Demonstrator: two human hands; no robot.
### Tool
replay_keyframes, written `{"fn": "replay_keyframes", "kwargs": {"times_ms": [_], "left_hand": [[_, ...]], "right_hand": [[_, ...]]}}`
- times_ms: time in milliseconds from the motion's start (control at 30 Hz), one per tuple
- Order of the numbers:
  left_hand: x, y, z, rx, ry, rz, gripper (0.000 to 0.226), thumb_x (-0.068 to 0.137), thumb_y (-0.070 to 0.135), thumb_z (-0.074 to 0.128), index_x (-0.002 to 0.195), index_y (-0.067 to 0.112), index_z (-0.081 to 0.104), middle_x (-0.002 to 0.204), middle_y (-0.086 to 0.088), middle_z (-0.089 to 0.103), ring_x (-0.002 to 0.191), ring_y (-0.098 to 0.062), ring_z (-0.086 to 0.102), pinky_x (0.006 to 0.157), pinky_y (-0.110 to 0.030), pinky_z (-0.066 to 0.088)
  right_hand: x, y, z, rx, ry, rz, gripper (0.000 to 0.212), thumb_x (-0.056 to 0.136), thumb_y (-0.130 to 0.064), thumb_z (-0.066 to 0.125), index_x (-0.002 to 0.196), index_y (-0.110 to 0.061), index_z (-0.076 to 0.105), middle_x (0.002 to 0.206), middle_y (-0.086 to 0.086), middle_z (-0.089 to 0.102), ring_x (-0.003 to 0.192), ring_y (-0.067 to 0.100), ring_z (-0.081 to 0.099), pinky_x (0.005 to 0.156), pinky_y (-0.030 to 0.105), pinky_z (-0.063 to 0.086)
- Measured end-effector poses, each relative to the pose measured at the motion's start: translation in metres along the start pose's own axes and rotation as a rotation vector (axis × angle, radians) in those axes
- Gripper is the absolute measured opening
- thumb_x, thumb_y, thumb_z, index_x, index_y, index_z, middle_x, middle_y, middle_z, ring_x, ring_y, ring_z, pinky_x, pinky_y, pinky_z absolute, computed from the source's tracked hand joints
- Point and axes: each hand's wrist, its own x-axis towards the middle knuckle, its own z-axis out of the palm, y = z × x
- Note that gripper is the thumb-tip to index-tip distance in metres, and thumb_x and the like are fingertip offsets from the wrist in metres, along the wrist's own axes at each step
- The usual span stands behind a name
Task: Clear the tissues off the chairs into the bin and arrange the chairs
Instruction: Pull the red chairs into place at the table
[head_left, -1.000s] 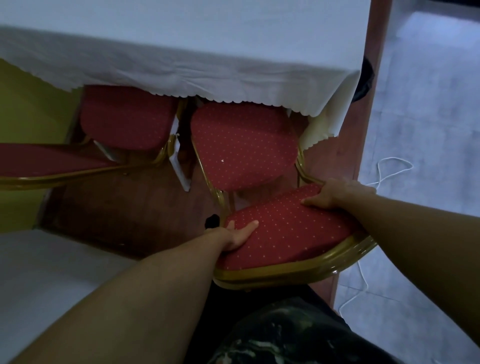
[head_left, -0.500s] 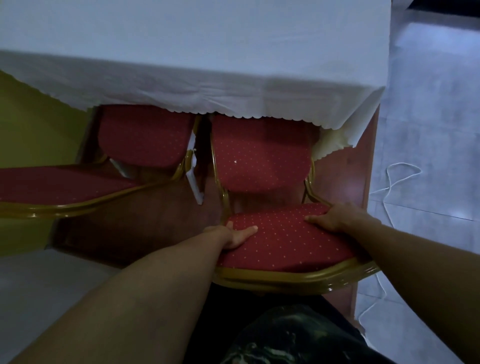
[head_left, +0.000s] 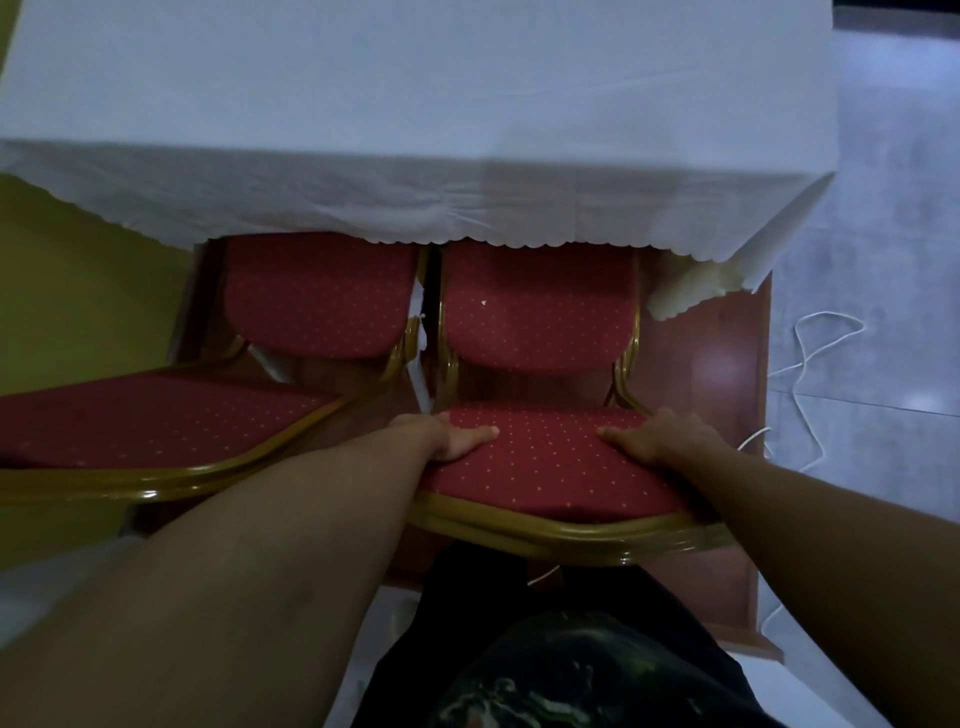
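- The left hand (head_left: 452, 439) grips the left edge of the right chair (head_left: 550, 467) at its backrest. The thumb lies flat on the cloth and the other fingers curl behind, hidden.
- The right hand (head_left: 660, 439) clasps the opposite edge, thumb pointing inward.
- The backrest is padded red fabric with small pale dots, in a curved gold metal frame.
- Both forearms reach forward, nearly straight.
- The seat (head_left: 540, 306) sits under the near edge of the table's white scalloped tablecloth (head_left: 415, 104), beside a second chair (head_left: 311, 296).
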Motion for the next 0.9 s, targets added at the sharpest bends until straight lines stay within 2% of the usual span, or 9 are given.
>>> {"fn": "replay_keyframes", "kwargs": {"times_ms": [100, 333, 567, 733, 900], "left_hand": [[0.005, -0.013, -0.014, 0.031, 0.008, -0.002, 0.102, 0.082, 0.086, 0.028, 0.160, 0.023, 0.007, 0.166, -0.008, 0.009, 0.149, -0.034, 0.019, 0.117, -0.048, 0.021], [0.010, -0.032, -0.021, 0.101, 0.032, -0.008, 0.103, 0.082, 0.087, 0.028, 0.159, 0.023, 0.009, 0.166, -0.009, 0.008, 0.150, -0.034, 0.016, 0.117, -0.049, 0.022], [0.013, -0.036, -0.017, 0.116, 0.037, 0.001, 0.103, 0.081, 0.088, 0.028, 0.159, 0.023, 0.010, 0.166, -0.010, 0.008, 0.150, -0.035, 0.015, 0.118, -0.049, 0.022], [0.016, -0.041, -0.010, 0.141, 0.048, -0.016, 0.106, 0.077, 0.091, 0.027, 0.159, 0.025, 0.012, 0.166, -0.011, 0.010, 0.150, -0.036, 0.016, 0.118, -0.051, 0.024], [0.017, -0.043, -0.007, 0.131, 0.042, -0.025, 0.108, 0.076, 0.092, 0.027, 0.159, 0.025, 0.013, 0.166, -0.011, 0.010, 0.150, -0.035, 0.018, 0.119, -0.050, 0.024]], "right_hand": [[-0.004, -0.016, 0.004, -0.023, -0.001, 0.012, 0.103, 0.070, -0.089, 0.048, 0.135, -0.010, 0.053, 0.130, 0.017, 0.061, 0.109, 0.038, 0.063, 0.097, 0.049, 0.052], [-0.012, -0.031, 0.019, -0.007, -0.004, 0.035, 0.103, 0.073, -0.088, 0.049, 0.139, -0.009, 0.049, 0.134, 0.019, 0.057, 0.113, 0.039, 0.061, 0.099, 0.049, 0.051], [-0.017, -0.029, 0.022, 0.011, 0.005, 0.033, 0.101, 0.073, -0.086, 0.051, 0.136, -0.008, 0.052, 0.130, 0.019, 0.060, 0.109, 0.038, 0.063, 0.097, 0.048, 0.052], [-0.022, -0.027, 0.028, 0.000, 0.030, 0.042, 0.100, 0.074, -0.086, 0.051, 0.137, -0.008, 0.051, 0.135, 0.018, 0.057, 0.116, 0.038, 0.060, 0.100, 0.047, 0.049], [-0.024, -0.024, 0.033, 0.004, 0.043, 0.049, 0.106, 0.067, -0.091, 0.050, 0.136, -0.011, 0.052, 0.135, 0.018, 0.057, 0.118, 0.040, 0.058, 0.101, 0.049, 0.048]]}}
